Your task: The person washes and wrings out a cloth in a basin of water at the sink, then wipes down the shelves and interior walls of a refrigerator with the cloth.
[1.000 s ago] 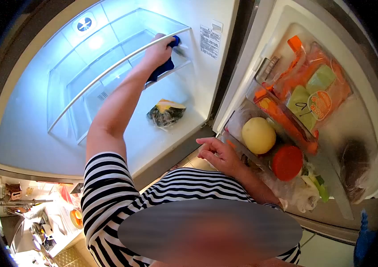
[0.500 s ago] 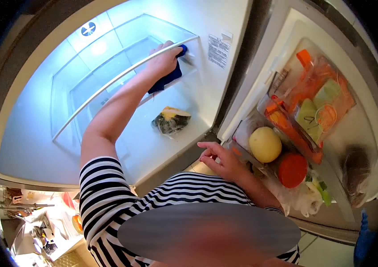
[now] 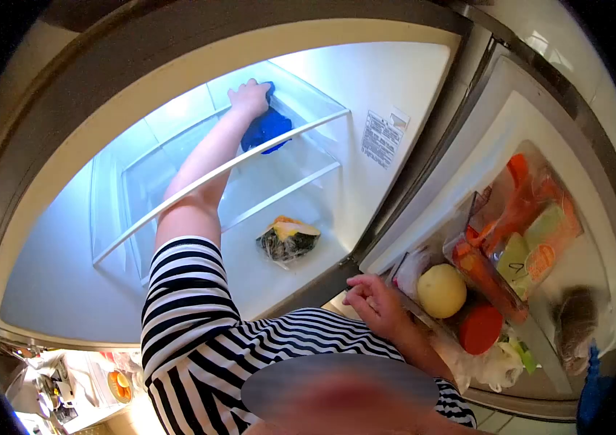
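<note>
My left hand [image 3: 250,99] is closed on a blue cloth [image 3: 268,129] deep inside the lit fridge. The cloth is spread against the clear glass shelf [image 3: 177,152] with a white front edge, near its back right. My forearm reaches over that front edge. My right hand [image 3: 372,301] hangs in front of my body by the open door, fingers loosely bent and apart, with nothing seen in them. Below the shelf, a plastic-wrapped food piece [image 3: 288,239], dark green and yellow, lies on the fridge floor.
On the right, the open fridge door [image 3: 424,210] carries racks with a yellow round fruit [image 3: 441,291], a red lid [image 3: 480,328] and orange packets [image 3: 522,199]. A label [image 3: 384,138] is on the inner wall. A cluttered counter [image 3: 69,391] shows at lower left.
My left hand has moved with the blue cloth from the shelf's front right edge toward its back. My view has shifted, and my right hand's fingers are more curled.
</note>
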Demonstrator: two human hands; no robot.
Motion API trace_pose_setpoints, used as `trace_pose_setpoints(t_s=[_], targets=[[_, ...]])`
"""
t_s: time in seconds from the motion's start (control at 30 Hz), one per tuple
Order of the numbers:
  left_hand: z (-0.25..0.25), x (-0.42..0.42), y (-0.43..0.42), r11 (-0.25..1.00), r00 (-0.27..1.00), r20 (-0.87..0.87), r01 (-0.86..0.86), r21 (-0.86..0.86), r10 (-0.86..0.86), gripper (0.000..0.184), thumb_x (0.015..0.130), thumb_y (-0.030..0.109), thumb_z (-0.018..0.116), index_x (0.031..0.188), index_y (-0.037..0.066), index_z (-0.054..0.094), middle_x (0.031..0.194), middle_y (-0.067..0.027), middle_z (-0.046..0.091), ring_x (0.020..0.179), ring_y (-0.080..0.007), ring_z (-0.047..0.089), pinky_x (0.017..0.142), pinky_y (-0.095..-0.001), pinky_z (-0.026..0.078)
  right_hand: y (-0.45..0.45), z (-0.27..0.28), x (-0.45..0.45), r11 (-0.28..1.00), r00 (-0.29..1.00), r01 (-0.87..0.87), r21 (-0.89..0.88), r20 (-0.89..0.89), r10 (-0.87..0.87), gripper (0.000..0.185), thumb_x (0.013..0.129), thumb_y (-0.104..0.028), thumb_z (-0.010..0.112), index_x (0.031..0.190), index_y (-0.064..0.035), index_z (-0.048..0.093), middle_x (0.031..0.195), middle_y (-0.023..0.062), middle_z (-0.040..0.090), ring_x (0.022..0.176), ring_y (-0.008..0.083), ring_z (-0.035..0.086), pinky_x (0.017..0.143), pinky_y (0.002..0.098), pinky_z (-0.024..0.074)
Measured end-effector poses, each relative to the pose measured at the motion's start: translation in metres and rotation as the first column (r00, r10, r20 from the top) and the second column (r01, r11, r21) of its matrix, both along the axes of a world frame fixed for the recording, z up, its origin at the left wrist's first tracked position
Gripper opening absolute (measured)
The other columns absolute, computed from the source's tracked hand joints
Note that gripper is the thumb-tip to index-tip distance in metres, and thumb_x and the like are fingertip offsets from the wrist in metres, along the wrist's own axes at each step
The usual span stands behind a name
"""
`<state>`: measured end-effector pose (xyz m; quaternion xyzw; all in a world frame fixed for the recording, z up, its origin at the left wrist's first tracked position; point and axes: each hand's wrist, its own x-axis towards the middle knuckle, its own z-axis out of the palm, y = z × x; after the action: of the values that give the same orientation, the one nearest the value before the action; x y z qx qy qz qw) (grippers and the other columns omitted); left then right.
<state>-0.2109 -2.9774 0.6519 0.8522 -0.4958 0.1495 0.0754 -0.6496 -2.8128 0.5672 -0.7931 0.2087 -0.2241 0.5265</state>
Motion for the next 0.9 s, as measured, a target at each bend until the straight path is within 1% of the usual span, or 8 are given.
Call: trace_pose_setpoints(t_s=[0.1, 0.13, 0.23, 0.4, 0.57, 0.7, 0.77, 0.9], targets=[[0.004, 0.013, -0.007, 1.0, 0.998, -0.054, -0.021, 0.016, 0.022, 0.041, 0.08, 0.013, 0.048, 0.119, 0.026, 0.053, 0.12, -0.0098, 0.049, 0.113, -0.0297, 0.048, 0.094, -0.0578, 0.031, 0.0, 0.005, 0.0, 1.0, 0.999, 0.029, -0.013, -0.024, -0.029, 0.019, 0.089, -0.007, 0.051, 0.105, -0.0003, 0.045, 0.079, 0.0097, 0.06, 0.075, 0.0149, 0.06, 0.069, 0.0269, 0.048], [0.013, 0.013, -0.002, 0.998, 0.999, -0.02, -0.024, 0.052, 0.025, 0.044, 0.08, 0.012, 0.048, 0.121, 0.026, 0.051, 0.119, -0.0105, 0.049, 0.109, -0.0296, 0.052, 0.089, -0.0527, 0.038, 0.001, 0.005, 0.001, 0.999, 0.999, 0.042, 0.015, -0.006, -0.042, 0.017, 0.089, -0.007, 0.051, 0.103, -0.0003, 0.045, 0.079, 0.0105, 0.061, 0.074, 0.0152, 0.062, 0.067, 0.0269, 0.0489], [0.017, 0.022, -0.004, 0.996, 1.0, 0.012, -0.01, 0.088, 0.009, 0.044, 0.08, 0.013, 0.047, 0.122, 0.026, 0.049, 0.119, -0.0109, 0.049, 0.109, -0.0303, 0.052, 0.089, -0.0524, 0.039, 0.002, 0.01, 0.001, 0.998, 0.998, 0.056, -0.014, -0.028, -0.056, 0.016, 0.089, -0.006, 0.051, 0.102, -0.0001, 0.045, 0.078, 0.0111, 0.061, 0.074, 0.0153, 0.063, 0.066, 0.0265, 0.0492], [-0.023, 0.072, -0.037, 0.989, 0.998, -0.034, -0.048, -0.143, 0.043, 0.041, 0.081, 0.013, 0.046, 0.12, 0.023, 0.05, 0.118, -0.0116, 0.049, 0.107, -0.0309, 0.053, 0.087, -0.0514, 0.04, 0.001, 0.008, 0.0, 0.997, 0.999, 0.042, -0.059, -0.012, -0.042, 0.016, 0.088, -0.005, 0.051, 0.102, 0.0001, 0.045, 0.078, 0.0109, 0.062, 0.073, 0.0156, 0.063, 0.066, 0.0271, 0.0496], [-0.008, 0.047, -0.006, 0.976, 0.96, 0.172, 0.218, 0.026, -0.219, 0.04, 0.08, 0.01, 0.045, 0.117, 0.02, 0.052, 0.113, -0.0109, 0.052, 0.099, -0.0307, 0.057, 0.083, -0.0509, 0.041, -0.009, -0.002, -0.006, 0.997, 0.998, -0.055, -0.053, 0.003, 0.056, 0.023, 0.089, -0.007, 0.052, 0.109, -0.0004, 0.044, 0.08, 0.0096, 0.061, 0.077, 0.0152, 0.062, 0.07, 0.0272, 0.049], [-0.009, 0.046, -0.014, 0.981, 0.956, 0.222, 0.195, 0.019, -0.194, 0.038, 0.079, 0.009, 0.045, 0.116, 0.018, 0.053, 0.111, -0.0094, 0.053, 0.098, -0.0293, 0.057, 0.083, -0.0509, 0.041, -0.011, 0.001, -0.004, 0.993, 0.996, -0.086, -0.085, -0.006, 0.086, 0.026, 0.089, -0.008, 0.053, 0.111, -0.0008, 0.043, 0.08, 0.0088, 0.061, 0.077, 0.0147, 0.062, 0.071, 0.027, 0.0486], [-0.017, 0.056, -0.027, 0.994, 0.97, 0.225, 0.1, -0.038, -0.089, 0.038, 0.079, 0.008, 0.046, 0.115, 0.017, 0.053, 0.11, -0.0084, 0.054, 0.096, -0.0282, 0.058, 0.081, -0.0505, 0.041, -0.01, -0.001, -0.003, 0.991, 0.996, -0.089, -0.104, 0.022, 0.091, 0.025, 0.088, -0.008, 0.054, 0.111, -0.0013, 0.043, 0.08, 0.0084, 0.061, 0.077, 0.0149, 0.062, 0.071, 0.0271, 0.0486], [-0.016, 0.047, -0.024, 0.994, 0.963, 0.25, 0.108, -0.028, -0.098, 0.036, 0.079, 0.008, 0.047, 0.113, 0.017, 0.054, 0.11, -0.0077, 0.054, 0.096, -0.0277, 0.058, 0.08, -0.0501, 0.041, -0.011, 0.002, -0.003, 0.988, 0.995, -0.096, -0.12, 0.011, 0.098, 0.026, 0.088, -0.008, 0.054, 0.111, -0.0017, 0.043, 0.081, 0.0086, 0.061, 0.077, 0.0155, 0.062, 0.071, 0.0274, 0.0484]])
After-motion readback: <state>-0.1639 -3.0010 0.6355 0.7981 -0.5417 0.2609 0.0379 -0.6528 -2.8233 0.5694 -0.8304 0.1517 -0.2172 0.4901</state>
